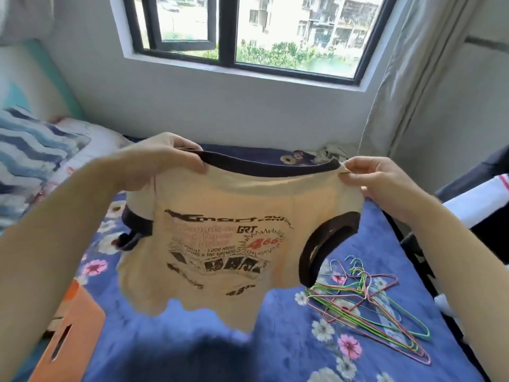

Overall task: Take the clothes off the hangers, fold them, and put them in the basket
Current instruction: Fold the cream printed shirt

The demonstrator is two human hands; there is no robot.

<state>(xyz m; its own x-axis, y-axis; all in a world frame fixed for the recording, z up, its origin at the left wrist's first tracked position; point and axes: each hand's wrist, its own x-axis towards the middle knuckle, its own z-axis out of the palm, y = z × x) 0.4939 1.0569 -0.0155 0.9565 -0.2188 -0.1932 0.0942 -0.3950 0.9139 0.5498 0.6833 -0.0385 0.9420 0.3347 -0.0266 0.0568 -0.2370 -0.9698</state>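
A cream T-shirt [220, 244] with a dark collar, dark sleeve cuffs and a black and red print hangs in the air over the bed. My left hand [165, 158] grips its left shoulder by the collar. My right hand [371, 175] pinches its right shoulder. No hanger shows inside the shirt. A pile of thin coloured wire hangers [369, 301] lies on the bed at the right. The orange basket [74, 334] stands at the lower left, and only its corner and a handle slot are visible.
The bed is covered by a blue floral sheet [316, 348]. A striped blue and white quilt [30, 155] is bunched at the left. A window [248, 31] is set in the wall behind the bed, with a pale curtain [413, 78] to its right.
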